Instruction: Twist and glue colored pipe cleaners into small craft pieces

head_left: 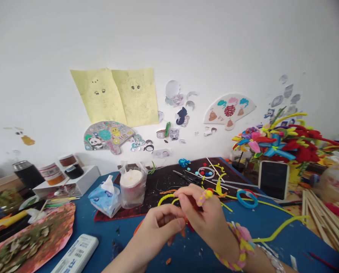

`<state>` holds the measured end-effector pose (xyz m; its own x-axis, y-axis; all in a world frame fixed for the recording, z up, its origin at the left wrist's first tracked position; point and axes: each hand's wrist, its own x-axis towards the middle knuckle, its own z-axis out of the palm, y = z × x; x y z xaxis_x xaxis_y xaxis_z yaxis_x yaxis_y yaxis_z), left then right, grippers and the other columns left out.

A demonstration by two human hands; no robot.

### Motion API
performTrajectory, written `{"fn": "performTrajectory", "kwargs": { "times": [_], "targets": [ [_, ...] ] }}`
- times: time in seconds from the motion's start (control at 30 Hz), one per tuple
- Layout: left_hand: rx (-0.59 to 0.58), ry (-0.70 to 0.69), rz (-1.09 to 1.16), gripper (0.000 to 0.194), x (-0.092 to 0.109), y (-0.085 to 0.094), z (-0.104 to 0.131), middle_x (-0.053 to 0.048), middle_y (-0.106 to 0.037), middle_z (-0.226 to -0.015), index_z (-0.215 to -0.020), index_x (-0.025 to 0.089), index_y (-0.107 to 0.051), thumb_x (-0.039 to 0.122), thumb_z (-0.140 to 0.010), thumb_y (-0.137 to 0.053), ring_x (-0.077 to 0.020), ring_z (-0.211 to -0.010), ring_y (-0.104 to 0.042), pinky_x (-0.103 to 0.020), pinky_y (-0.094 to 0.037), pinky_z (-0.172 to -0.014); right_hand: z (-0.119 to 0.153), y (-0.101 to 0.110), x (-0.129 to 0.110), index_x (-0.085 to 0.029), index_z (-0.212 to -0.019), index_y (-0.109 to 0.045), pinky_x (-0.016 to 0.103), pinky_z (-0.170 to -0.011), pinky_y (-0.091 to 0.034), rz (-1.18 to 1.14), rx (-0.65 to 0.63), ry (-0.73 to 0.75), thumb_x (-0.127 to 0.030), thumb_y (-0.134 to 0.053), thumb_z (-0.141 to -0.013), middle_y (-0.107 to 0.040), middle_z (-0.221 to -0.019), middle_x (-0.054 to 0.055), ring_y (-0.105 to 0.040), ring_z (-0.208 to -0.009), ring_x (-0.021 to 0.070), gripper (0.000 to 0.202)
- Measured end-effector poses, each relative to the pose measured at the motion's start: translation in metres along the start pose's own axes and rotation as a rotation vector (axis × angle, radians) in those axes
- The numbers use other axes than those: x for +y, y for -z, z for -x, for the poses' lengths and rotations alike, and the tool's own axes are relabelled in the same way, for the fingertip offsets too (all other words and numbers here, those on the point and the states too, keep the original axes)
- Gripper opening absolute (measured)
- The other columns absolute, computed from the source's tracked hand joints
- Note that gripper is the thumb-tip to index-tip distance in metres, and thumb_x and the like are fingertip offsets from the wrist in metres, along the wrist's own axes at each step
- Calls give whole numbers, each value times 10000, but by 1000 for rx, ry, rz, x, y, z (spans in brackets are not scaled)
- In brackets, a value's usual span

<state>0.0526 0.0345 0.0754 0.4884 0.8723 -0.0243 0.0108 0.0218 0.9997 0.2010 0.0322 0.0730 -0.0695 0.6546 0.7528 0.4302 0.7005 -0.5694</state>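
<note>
My left hand and my right hand meet over the front of the blue table, fingers bent and pinched. An orange pipe cleaner comes out beside my left hand, and orange bits show below its fingertips. Red shows between the hands; most of what they work on is hidden. My right thumb and forefinger press together, hiding anything within. Just behind them curves a yellow pipe cleaner. A pink and yellow fuzzy ring sits on a right finger, and a matching braided bracelet circles that wrist.
A dark mat bears scissors and a ring-shaped dish with pom-poms. Left stand a tissue pack and a bagged cup. To the right are blue rings, a phone-like device, wooden sticks and pipe-cleaner flowers.
</note>
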Motion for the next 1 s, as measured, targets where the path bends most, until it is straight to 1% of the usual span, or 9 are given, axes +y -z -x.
{"fn": "performTrajectory", "kwargs": {
  "times": [0.1, 0.27, 0.37, 0.53, 0.6, 0.67, 0.77, 0.87, 1.0],
  "targets": [
    [-8, 13, -9, 232, 2, 2, 0, 17, -539, -585, -748, 132, -661, 361, -716, -690, -65, -476, -391, -204, -283, -475, -4, 2, 0, -198, -870, -597, 212, -604, -448, 7, 20, -7, -224, -442, -892, -637, -773, 12, -599, -687, 118, 158],
    [-71, 39, 6, 232, 1, 1, 0, -2, -582, -632, -789, 139, -679, 339, -679, -717, -72, -498, -413, -203, -295, -483, -5, 2, 2, -208, -924, -601, 190, -575, -456, 15, 9, -50, -224, -444, -897, -664, -765, -10, -599, -596, 94, 160],
    [-103, 56, 25, 232, -1, 1, -1, 13, -554, -594, -751, 134, -658, 347, -678, -716, -67, -479, -416, -199, -286, -475, -4, 1, 3, -206, -929, -600, 194, -601, -457, 30, 7, -44, -234, -440, -900, -670, -817, 1, -611, -648, 102, 165],
    [-167, 85, 203, 252, 1, 4, 2, 39, -467, -547, -730, 129, -610, 362, -705, -702, -55, -452, -370, -191, -329, -476, -4, 4, 1, -209, -981, -561, 189, -490, -407, 0, -94, -21, -235, -423, -904, -586, -668, -35, -499, -487, 78, 160],
    [-181, 72, 290, 248, 3, 8, 3, 36, -463, -547, -744, 133, -589, 361, -732, -684, -56, -449, -373, -190, -336, -476, -5, 6, 0, -212, -987, -550, 194, -532, -432, -6, -145, 46, -224, -436, -892, -585, -723, -20, -534, -565, 89, 148],
    [-170, 32, 343, 229, 5, 11, 4, 30, -463, -545, -750, 133, -572, 347, -774, -650, -57, -449, -379, -189, -326, -477, -6, 7, -1, -217, -973, -549, 213, -622, -468, 6, -186, 105, -208, -451, -880, -596, -815, 4, -580, -692, 109, 135],
    [-139, -44, 398, 212, 9, 16, 3, 30, -439, -572, -754, 121, -571, 320, -806, -624, -51, -462, -353, -189, -300, -480, -7, 6, 0, -221, -1001, -548, 246, -697, -497, 30, -238, 105, -187, -434, -884, -610, -886, 26, -607, -786, 132, 167],
    [-125, -74, 414, 233, 10, 18, 1, 31, -406, -598, -733, 113, -571, 328, -799, -633, -50, -478, -321, -196, -283, -481, -8, 4, 4, -219, -1045, -550, 266, -719, -517, 56, -224, 69, -190, -406, -897, -633, -934, 42, -627, -818, 146, 208],
    [-103, -90, 407, 231, 8, 18, -1, 19, -427, -627, -756, 116, -576, 337, -798, -627, -56, -486, -331, -208, -278, -485, -7, 3, 7, -226, -1032, -569, 276, -752, -519, 89, -172, 70, -208, -424, -897, -655, -968, 41, -635, -864, 157, 199]
  ]
}}
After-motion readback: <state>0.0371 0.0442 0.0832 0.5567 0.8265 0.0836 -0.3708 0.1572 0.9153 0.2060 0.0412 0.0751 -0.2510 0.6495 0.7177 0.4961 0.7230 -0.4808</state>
